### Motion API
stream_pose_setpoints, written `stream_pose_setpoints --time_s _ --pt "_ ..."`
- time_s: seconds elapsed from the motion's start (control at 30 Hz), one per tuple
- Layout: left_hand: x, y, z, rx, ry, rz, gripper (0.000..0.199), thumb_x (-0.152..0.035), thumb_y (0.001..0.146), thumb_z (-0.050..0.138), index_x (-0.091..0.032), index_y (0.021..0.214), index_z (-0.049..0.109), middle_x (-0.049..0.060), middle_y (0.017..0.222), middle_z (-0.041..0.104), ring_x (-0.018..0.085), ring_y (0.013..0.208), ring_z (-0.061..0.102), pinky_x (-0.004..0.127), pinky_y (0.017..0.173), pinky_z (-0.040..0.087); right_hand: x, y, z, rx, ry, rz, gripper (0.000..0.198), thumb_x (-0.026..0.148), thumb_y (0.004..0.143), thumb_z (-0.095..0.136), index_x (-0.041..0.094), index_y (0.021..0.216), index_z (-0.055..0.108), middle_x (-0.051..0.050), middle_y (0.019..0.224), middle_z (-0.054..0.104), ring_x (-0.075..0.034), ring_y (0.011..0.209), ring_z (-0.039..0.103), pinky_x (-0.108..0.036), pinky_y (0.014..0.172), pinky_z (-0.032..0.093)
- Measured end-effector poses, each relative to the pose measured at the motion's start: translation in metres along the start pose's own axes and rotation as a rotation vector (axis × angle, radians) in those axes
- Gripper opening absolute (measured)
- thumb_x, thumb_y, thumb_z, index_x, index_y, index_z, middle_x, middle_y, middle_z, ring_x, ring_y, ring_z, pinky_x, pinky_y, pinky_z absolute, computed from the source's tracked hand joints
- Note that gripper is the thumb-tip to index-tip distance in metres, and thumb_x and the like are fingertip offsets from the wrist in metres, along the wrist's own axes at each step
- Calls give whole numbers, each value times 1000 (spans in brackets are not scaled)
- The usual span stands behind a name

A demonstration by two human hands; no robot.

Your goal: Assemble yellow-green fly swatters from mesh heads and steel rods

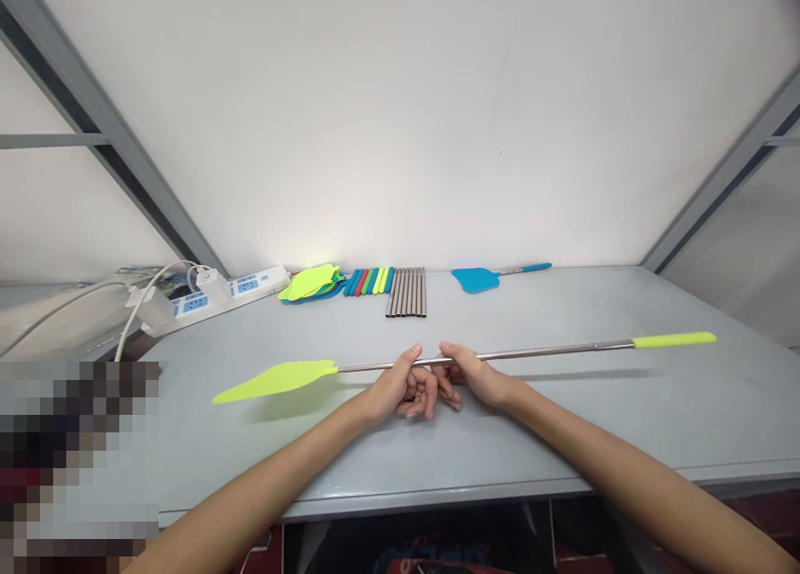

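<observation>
A telescopic fly swatter [543,354] is held level above the grey table, its metal rod drawn out long. Its yellow-green paddle [278,380] points left and its yellow-green grip [675,340] points right. My left hand [409,384] pinches the rod near the middle, thumb on top and fingers curled below. Close beside it, my right hand [466,372] is closed on the same rod, thumb along the top. The swatter casts a shadow on the table under it.
Along the wall lie stacked swatter paddles [311,282], several coloured grips [368,282], a row of metal tubes [406,292] and a blue fly swatter [476,280]. A white power strip [218,297] with plugs and cables stands at the left. Metal frame posts [134,153] rise at both sides.
</observation>
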State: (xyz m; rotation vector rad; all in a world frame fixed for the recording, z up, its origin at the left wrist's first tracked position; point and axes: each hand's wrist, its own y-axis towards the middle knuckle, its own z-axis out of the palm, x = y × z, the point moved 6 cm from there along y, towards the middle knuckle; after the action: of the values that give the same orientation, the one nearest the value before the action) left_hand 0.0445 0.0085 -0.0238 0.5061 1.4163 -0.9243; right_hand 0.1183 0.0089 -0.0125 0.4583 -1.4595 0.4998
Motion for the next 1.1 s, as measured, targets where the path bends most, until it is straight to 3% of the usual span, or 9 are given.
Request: stream_pose_setpoints --time_s 0.27,0.43,0.53,0.73,0.87,1.1 --pt "-3 9 4 45 -71 -31 74 -54 78 7 -9 54 61 7 45 54 7 32 34 22 35 21 16 0 -6 -122 -170 -82 53 43 82 24 17 39 40 0 36 41 -11 42 44 -26 54 35" --pt "-5 12 1 -51 -96 13 72 -55 78 10 -10 55 61 8 52 57 6 33 34 21 35 22 16 3 -8 -129 -130 -86 51 42 80 30 16 38 41 0 36 41 -11 40 43 -25 51 34" --pt "-8 12 -6 -151 -114 78 68 -56 77 14 -11 52 58 6 50 54 6 33 32 21 37 23 16 4 -9 -161 -48 -77 48 41 78 35 16 39 43 -1 39 45 -10 40 43 -25 47 33" --pt "-13 11 -33 -396 -314 225 70 -65 72 10 -13 51 53 -4 33 30 7 29 28 22 38 26 16 4 -18 -303 72 -108 42 37 74 43 16 38 44 2 34 36 -9 34 36 -24 41 26" --pt "-13 4 -56 -639 -476 315 62 -66 70 18 -15 54 49 -5 35 30 6 28 27 22 38 27 16 3 -28 -367 116 -138 43 35 74 42 17 36 41 3 32 31 -9 35 35 -25 43 23" --pt "-9 -11 -80 -938 -757 436 49 -59 72 25 -16 68 48 -7 41 34 7 30 32 22 38 28 17 3 -32 -380 177 -181 41 32 74 42 17 36 40 2 33 30 -10 35 35 -26 44 20"
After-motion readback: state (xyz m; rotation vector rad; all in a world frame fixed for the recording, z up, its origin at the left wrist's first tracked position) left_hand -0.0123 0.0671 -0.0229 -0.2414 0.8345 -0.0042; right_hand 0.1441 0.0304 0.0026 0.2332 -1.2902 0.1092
